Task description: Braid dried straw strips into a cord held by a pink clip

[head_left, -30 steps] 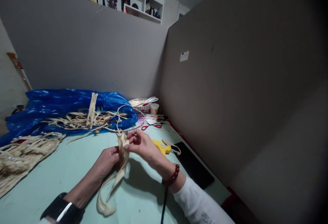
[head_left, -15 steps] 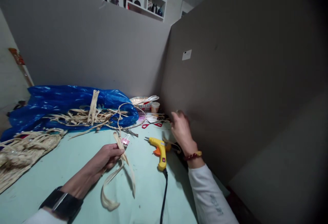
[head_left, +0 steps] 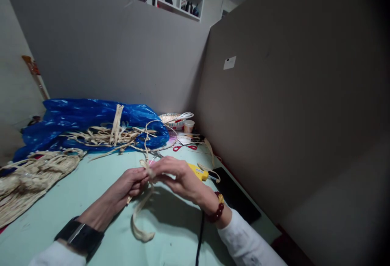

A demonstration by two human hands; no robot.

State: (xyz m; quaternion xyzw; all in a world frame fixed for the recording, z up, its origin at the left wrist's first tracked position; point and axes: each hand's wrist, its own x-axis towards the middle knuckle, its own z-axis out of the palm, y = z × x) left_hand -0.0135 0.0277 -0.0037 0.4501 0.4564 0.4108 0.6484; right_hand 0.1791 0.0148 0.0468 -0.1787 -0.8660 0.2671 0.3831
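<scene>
My left hand point(head_left: 136, 181) is closed, pinching pale dried plant-fibre strips at the end of a twisted cord point(head_left: 146, 142). One loose strip point(head_left: 137, 219) hangs below it and curls over the table. My right hand point(head_left: 179, 175) meets the left at the pinch, its thumb and fingers closed on the fibre strips. Just behind the fingertips, a pink binder clip point(head_left: 152, 161) shows in part. The yellow hot glue gun point(head_left: 198, 171) lies beyond my right hand, which hides most of it.
A blue plastic bag point(head_left: 79, 113) with loose fibre strips point(head_left: 94, 136) lies at the back. On the left is a woven fibre piece point(head_left: 36, 180). Red-handled scissors point(head_left: 185, 148), a paper cup point(head_left: 189, 126) and a basket point(head_left: 170, 117) sit near the corner. A black flat object point(head_left: 236, 199) lies right.
My right hand has come from the right side of the table to my left hand and closed on the strips. It now covers much of the glue gun. The view has shifted slightly.
</scene>
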